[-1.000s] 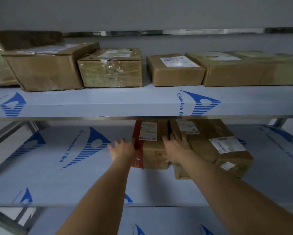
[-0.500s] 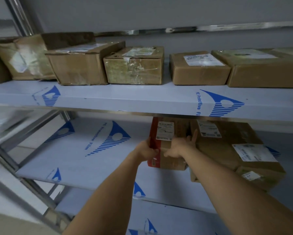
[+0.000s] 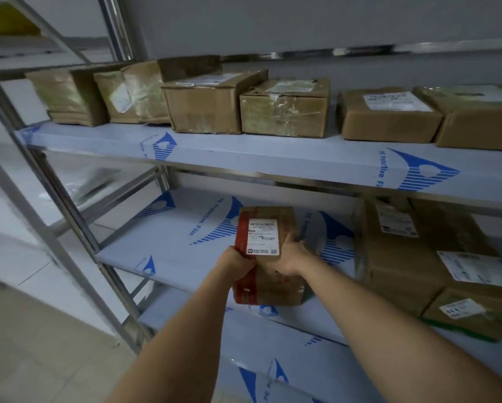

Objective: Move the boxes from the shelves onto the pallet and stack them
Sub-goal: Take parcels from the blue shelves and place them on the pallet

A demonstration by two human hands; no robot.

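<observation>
A small brown cardboard box (image 3: 268, 228) with red tape down its left side and a white label on top is held between both hands, lifted off the middle shelf (image 3: 185, 257) at its front edge. My left hand (image 3: 236, 264) grips its red left side. My right hand (image 3: 290, 255) clasps its right side. A bigger brown box (image 3: 403, 257) with white labels stays on the middle shelf to the right. Several cardboard boxes line the upper shelf (image 3: 273, 154), among them a taped one (image 3: 284, 112). No pallet is in view.
Steel uprights (image 3: 49, 199) of the rack stand at the left, with pale floor tiles (image 3: 40, 344) beyond. A lower shelf (image 3: 273, 359) in blue-printed protective film juts out under my arms. A grey wall closes the back.
Both hands closed on the small red-taped box and drew it out and left, away from the bigger box. The view swung left, showing the rack's end and the floor.
</observation>
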